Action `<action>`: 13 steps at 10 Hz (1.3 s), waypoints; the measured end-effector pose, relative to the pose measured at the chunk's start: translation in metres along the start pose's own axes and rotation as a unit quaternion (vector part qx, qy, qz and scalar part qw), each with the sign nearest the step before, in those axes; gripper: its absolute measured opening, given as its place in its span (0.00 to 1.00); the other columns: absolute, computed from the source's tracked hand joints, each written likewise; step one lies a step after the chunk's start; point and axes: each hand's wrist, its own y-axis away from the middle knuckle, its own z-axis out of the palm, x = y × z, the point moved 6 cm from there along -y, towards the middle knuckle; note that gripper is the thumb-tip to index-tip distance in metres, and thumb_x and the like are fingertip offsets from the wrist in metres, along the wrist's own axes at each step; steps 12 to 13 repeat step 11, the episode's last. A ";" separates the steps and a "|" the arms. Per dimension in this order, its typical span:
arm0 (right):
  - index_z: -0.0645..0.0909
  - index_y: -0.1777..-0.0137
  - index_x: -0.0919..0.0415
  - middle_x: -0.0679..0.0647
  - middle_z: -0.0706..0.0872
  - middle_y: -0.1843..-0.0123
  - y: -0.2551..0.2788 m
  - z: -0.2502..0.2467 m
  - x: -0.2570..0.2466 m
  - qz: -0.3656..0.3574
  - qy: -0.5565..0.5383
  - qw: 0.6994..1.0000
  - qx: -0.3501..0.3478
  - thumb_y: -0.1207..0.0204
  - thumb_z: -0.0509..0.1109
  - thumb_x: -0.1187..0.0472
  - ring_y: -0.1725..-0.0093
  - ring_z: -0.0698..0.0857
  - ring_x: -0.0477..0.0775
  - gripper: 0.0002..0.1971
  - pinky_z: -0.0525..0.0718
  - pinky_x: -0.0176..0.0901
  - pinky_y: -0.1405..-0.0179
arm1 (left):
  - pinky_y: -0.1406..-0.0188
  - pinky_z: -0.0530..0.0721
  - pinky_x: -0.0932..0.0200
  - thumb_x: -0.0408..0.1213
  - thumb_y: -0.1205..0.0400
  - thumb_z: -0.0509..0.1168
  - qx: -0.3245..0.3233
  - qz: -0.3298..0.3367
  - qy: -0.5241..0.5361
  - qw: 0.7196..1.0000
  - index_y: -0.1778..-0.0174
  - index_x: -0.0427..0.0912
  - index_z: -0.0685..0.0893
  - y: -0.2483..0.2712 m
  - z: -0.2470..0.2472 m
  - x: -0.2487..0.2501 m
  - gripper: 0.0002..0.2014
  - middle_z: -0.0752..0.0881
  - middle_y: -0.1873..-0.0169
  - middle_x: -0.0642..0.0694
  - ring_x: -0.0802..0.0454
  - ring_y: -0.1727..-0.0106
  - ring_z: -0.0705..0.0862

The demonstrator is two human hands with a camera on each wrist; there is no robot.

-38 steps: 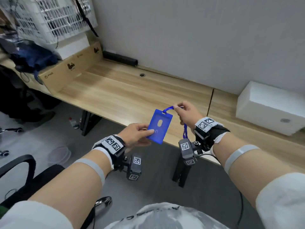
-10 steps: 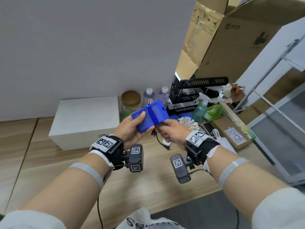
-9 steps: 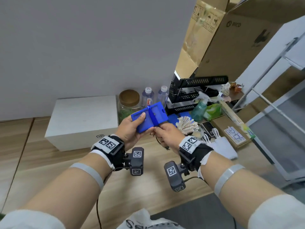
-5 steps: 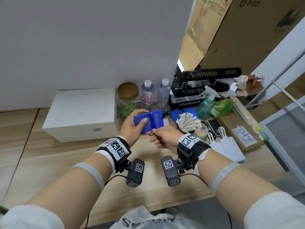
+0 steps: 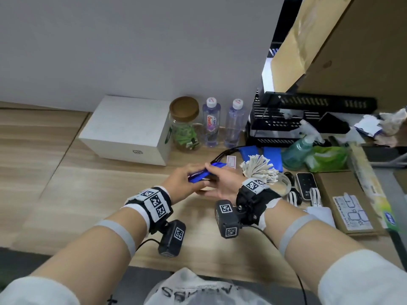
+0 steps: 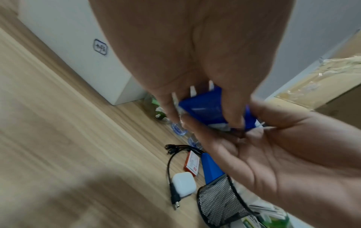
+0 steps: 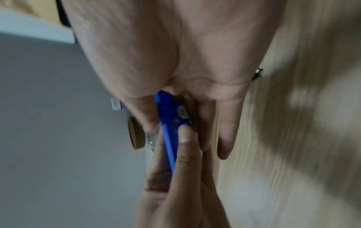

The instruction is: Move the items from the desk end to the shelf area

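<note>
One blue badge holder (image 5: 206, 174), flat and seen edge-on, sits just above the tabletop (image 5: 88, 194) in front of two water bottles (image 5: 211, 122) and one jar (image 5: 185, 124). The left hand (image 5: 184, 183) and right hand (image 5: 222, 183) both pinch it, fingers (image 6: 232, 111) curled around its edges.

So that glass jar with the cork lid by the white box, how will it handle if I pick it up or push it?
The glass jar looks rigid, smooth, probably slippery and breakable. Standing tall beside the water bottles, it may tip if pushed high.
</note>
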 end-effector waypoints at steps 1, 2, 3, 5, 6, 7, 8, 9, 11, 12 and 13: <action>0.80 0.34 0.60 0.61 0.90 0.44 -0.014 -0.012 0.005 0.007 0.066 0.994 0.083 0.13 0.63 0.59 0.58 0.90 0.56 0.12 0.92 0.48 0.66 | 0.36 0.76 0.76 0.36 0.23 0.77 -0.013 -0.101 0.115 0.988 0.26 0.47 0.81 -0.001 0.003 -0.021 0.28 0.86 0.38 0.55 0.69 0.39 0.84; 0.80 0.32 0.59 0.59 0.90 0.43 -0.028 -0.018 0.005 0.003 0.134 0.985 0.108 0.13 0.62 0.59 0.57 0.90 0.54 0.13 0.89 0.45 0.68 | 0.42 0.88 0.56 0.32 0.18 0.72 0.056 -0.187 0.268 0.944 0.28 0.42 0.81 -0.008 0.000 -0.048 0.22 0.89 0.38 0.43 0.50 0.41 0.89; 0.83 0.35 0.62 0.60 0.90 0.48 -0.043 -0.022 0.000 -0.017 0.210 0.969 0.128 0.14 0.64 0.60 0.61 0.88 0.50 0.13 0.85 0.38 0.70 | 0.56 0.91 0.57 0.30 0.16 0.68 0.072 -0.233 0.302 0.921 0.30 0.40 0.81 -0.019 0.003 -0.071 0.18 0.90 0.44 0.41 0.53 0.52 0.90; 0.83 0.47 0.62 0.60 0.89 0.51 -0.070 -0.038 0.008 0.001 0.211 0.963 0.165 0.16 0.67 0.62 0.59 0.88 0.54 0.05 0.90 0.53 0.54 | 0.34 0.85 0.39 0.35 0.26 0.73 0.083 -0.283 0.270 0.917 0.44 0.43 0.91 -0.048 0.009 -0.110 0.14 0.93 0.49 0.40 0.41 0.47 0.91; 0.77 0.52 0.59 0.58 0.85 0.56 -0.073 -0.049 0.015 0.032 0.183 0.965 0.184 0.15 0.62 0.65 0.67 0.81 0.51 0.05 0.83 0.44 0.64 | 0.38 0.87 0.38 0.37 0.32 0.71 0.133 -0.295 0.251 0.912 0.54 0.46 0.93 -0.067 0.006 -0.139 0.12 0.94 0.55 0.41 0.41 0.52 0.91; 0.69 0.35 0.61 0.58 0.81 0.59 -0.071 -0.059 0.021 0.035 0.150 0.966 0.206 0.15 0.58 0.70 0.71 0.77 0.51 0.11 0.74 0.40 0.71 | 0.43 0.90 0.44 0.32 0.30 0.73 0.193 -0.313 0.224 0.902 0.51 0.42 0.92 -0.081 0.001 -0.141 0.12 0.92 0.58 0.41 0.44 0.56 0.90; 0.65 0.29 0.61 0.59 0.83 0.55 -0.067 -0.066 0.025 0.031 0.152 0.965 0.212 0.15 0.59 0.69 0.69 0.81 0.52 0.17 0.78 0.40 0.74 | 0.51 0.85 0.59 0.31 0.22 0.72 0.229 -0.309 0.181 0.905 0.42 0.39 0.88 -0.090 -0.003 -0.138 0.13 0.90 0.56 0.43 0.48 0.55 0.88; 0.67 0.27 0.62 0.61 0.85 0.49 -0.062 -0.068 0.026 0.028 0.144 0.965 0.216 0.16 0.60 0.68 0.67 0.85 0.53 0.18 0.83 0.42 0.70 | 0.48 0.82 0.60 0.32 0.18 0.70 0.233 -0.298 0.169 0.910 0.35 0.36 0.86 -0.090 -0.005 -0.133 0.15 0.90 0.47 0.40 0.48 0.51 0.86; 0.68 0.28 0.63 0.60 0.86 0.51 -0.055 -0.061 0.015 0.000 0.093 0.975 0.204 0.17 0.61 0.69 0.62 0.87 0.56 0.18 0.86 0.51 0.59 | 0.39 0.77 0.59 0.38 0.17 0.70 0.198 -0.311 0.133 0.920 0.27 0.36 0.82 -0.078 -0.017 -0.131 0.22 0.85 0.33 0.40 0.43 0.34 0.83; 0.68 0.28 0.63 0.60 0.86 0.51 -0.055 -0.061 0.015 0.000 0.093 0.975 0.204 0.17 0.61 0.69 0.62 0.87 0.56 0.18 0.86 0.51 0.59 | 0.39 0.77 0.59 0.38 0.17 0.70 0.198 -0.311 0.133 0.920 0.27 0.36 0.82 -0.078 -0.017 -0.131 0.22 0.85 0.33 0.40 0.43 0.34 0.83; 0.68 0.28 0.63 0.60 0.86 0.51 -0.055 -0.061 0.015 0.000 0.093 0.975 0.204 0.17 0.61 0.69 0.62 0.87 0.56 0.18 0.86 0.51 0.59 | 0.39 0.77 0.59 0.38 0.17 0.70 0.198 -0.311 0.133 0.920 0.27 0.36 0.82 -0.078 -0.017 -0.131 0.22 0.85 0.33 0.40 0.43 0.34 0.83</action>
